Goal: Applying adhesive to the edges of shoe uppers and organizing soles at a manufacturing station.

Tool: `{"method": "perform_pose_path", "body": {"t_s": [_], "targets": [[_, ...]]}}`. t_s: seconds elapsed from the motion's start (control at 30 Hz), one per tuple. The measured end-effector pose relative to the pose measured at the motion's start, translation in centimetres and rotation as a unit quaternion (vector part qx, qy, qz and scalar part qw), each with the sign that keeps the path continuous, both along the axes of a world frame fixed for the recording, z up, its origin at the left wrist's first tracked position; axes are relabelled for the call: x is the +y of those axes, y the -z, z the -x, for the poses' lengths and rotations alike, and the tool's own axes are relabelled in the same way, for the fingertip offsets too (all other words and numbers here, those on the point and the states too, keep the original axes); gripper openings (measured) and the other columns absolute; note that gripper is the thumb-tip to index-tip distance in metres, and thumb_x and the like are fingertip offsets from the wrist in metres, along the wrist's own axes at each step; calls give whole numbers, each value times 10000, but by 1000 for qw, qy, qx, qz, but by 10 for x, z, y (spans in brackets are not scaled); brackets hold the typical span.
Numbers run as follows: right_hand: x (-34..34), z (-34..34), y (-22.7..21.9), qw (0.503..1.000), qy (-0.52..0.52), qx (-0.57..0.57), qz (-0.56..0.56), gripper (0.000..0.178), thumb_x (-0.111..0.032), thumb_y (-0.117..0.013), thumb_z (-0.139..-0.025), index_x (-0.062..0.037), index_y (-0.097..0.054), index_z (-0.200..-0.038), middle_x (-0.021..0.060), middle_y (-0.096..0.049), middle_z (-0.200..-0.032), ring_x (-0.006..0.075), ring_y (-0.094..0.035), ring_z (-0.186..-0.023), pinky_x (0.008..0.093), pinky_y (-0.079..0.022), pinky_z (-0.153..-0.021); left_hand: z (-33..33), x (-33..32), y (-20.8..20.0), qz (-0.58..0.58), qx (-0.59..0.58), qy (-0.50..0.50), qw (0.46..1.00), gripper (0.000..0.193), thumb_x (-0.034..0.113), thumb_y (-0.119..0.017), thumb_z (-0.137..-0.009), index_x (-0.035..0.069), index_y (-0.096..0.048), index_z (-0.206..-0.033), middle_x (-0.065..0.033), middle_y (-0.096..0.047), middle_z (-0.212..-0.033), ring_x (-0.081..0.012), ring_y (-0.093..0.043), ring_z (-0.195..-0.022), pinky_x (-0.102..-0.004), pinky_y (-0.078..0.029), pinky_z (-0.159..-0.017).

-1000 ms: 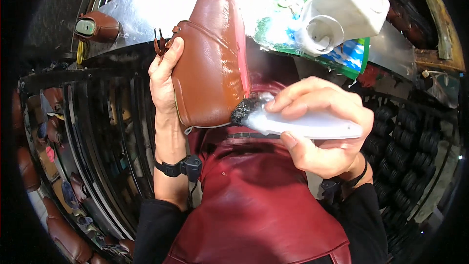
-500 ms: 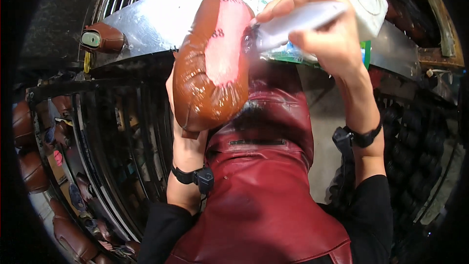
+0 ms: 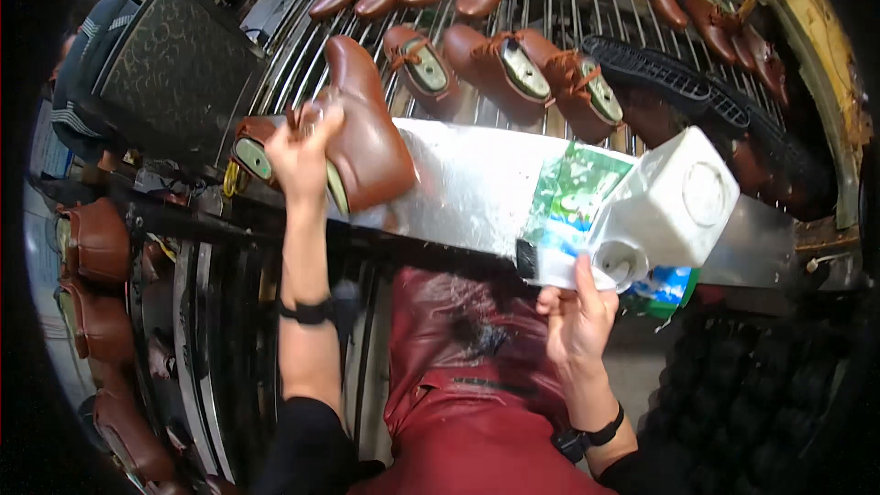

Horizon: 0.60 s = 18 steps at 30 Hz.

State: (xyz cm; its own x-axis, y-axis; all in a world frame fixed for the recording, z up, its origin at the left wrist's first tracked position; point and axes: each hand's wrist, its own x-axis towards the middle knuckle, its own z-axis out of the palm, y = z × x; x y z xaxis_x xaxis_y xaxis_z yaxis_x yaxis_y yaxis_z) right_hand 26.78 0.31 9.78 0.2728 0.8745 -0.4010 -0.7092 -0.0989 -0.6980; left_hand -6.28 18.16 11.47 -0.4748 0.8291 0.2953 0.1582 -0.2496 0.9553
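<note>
My left hand [image 3: 307, 142] is closed around the laced ankle part of a brown leather shoe [image 3: 371, 151]. The shoe is over the left part of the metal bench, with its smooth side facing me. Beside it, another brown shoe [image 3: 252, 148] sits at the bench's left end. My right hand [image 3: 584, 316] is closed on the white handle of a brush [image 3: 557, 268], thumb on top. Its dark bristles [image 3: 526, 259] point left at the bench's front edge. Right next to the brush is the mouth of a tilted white plastic jug [image 3: 683, 192].
A green and white plastic sheet [image 3: 587, 179] lies under the jug on the metal bench [image 3: 458, 188]. Behind, a rack of metal bars [image 3: 550, 0] holds several brown laced shoes [image 3: 504, 64] and black soles [image 3: 660, 78]. More brown shoes [image 3: 99, 247] fill a rack at left.
The shoe has gone from sole up in front of me to upright at the left. My right hand has moved the brush from the sole down beside the jug's mouth. The view has shifted.
</note>
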Motion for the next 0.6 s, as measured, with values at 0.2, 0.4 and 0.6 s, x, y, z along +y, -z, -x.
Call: {"method": "perform_pose_path", "body": {"t_s": [0.2,0.4,0.6], "targets": [[-3,-9,-11,998,16,-61,-1,227,-198,-645,-1059,27,-639,-1031,142,-716,-799,220,-680,-552,330,-551,-459,48,197,-8,300,450,-122,832,494,426,-867,-680,152,-815,-1088,-177,-773,-1153,-389,-731,-1115,-501,-588,-941],[10,-3,-19,995,30,-93,21,211,-224,-639,-1062,-14,-615,-1051,126,-713,-808,203,-663,-536,320,-538,-441,28,211,14,357,429,-96,824,634,395,-775,-798,2,-673,-1285,-264,-653,-1368,-428,-670,-1235,-521,-551,-1019],[5,-9,1,985,-22,-167,-25,304,-328,-636,-1061,-63,-613,-1208,60,-688,-954,120,-575,-604,247,-447,-497,5,-41,35,51,299,-169,938,265,229,-788,-876,-30,-739,-901,-221,-749,-851,-387,-718,-725,-436,-569,-695]]}}
